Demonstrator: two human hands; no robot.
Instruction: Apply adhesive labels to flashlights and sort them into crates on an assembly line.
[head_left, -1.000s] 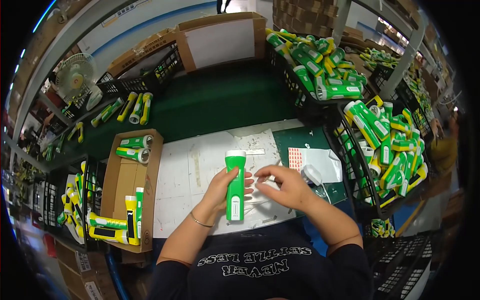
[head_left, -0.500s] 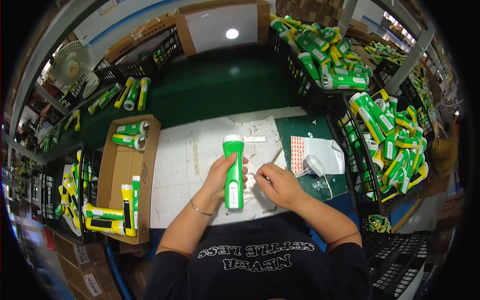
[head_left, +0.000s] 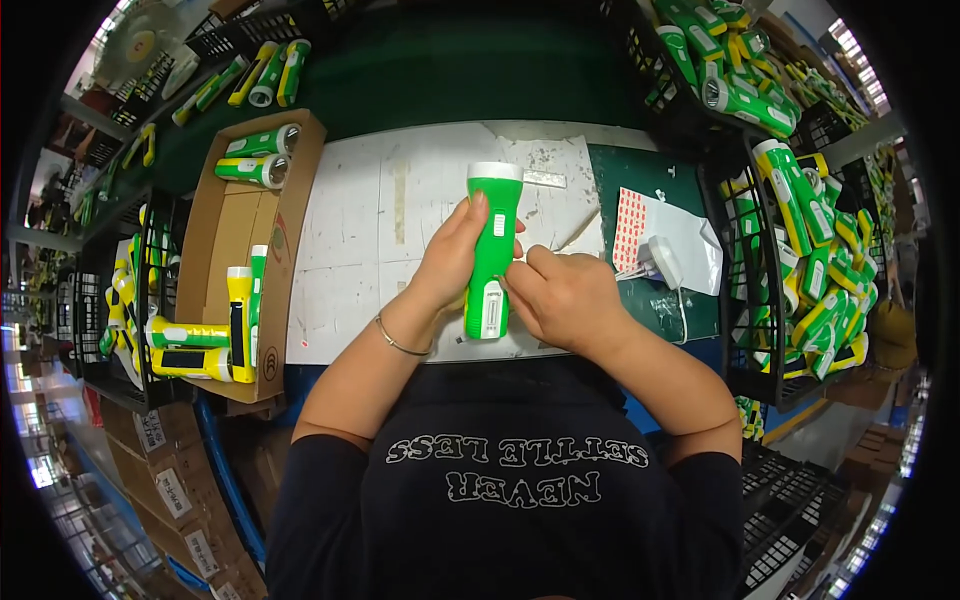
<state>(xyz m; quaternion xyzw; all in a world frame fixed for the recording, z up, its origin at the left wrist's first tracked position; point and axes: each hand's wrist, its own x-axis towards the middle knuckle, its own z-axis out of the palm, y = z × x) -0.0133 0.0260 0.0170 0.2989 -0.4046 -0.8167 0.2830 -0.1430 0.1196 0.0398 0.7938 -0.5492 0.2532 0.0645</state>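
A green flashlight (head_left: 492, 255) with a white head and a white switch stands head-away over the white work surface (head_left: 350, 220). My left hand (head_left: 452, 255) is wrapped round it, thumb lying along its upper body. Closed in a pinch, my right hand (head_left: 565, 295) has its fingertips against the flashlight's right side, just above the white panel near its tail. Whatever sits between those fingertips is too small or hidden to name. A white plug adapter (head_left: 665, 262) with a cord lies right of that hand, on a silvery bag beside a red-dotted sheet (head_left: 630, 230).
At left is a cardboard box (head_left: 232, 215) holding several green and yellow flashlights, beside a black crate (head_left: 165, 270) of more. Two heaped black crates stand at right, the nearer crate (head_left: 752, 330) by the table's edge. Loose flashlights (head_left: 268, 75) lie on the green table beyond.
The view has tilted downward, so the scene sits higher. My right hand's fingertips have moved from a small gap beside the flashlight to contact with its side. The left hand keeps its hold.
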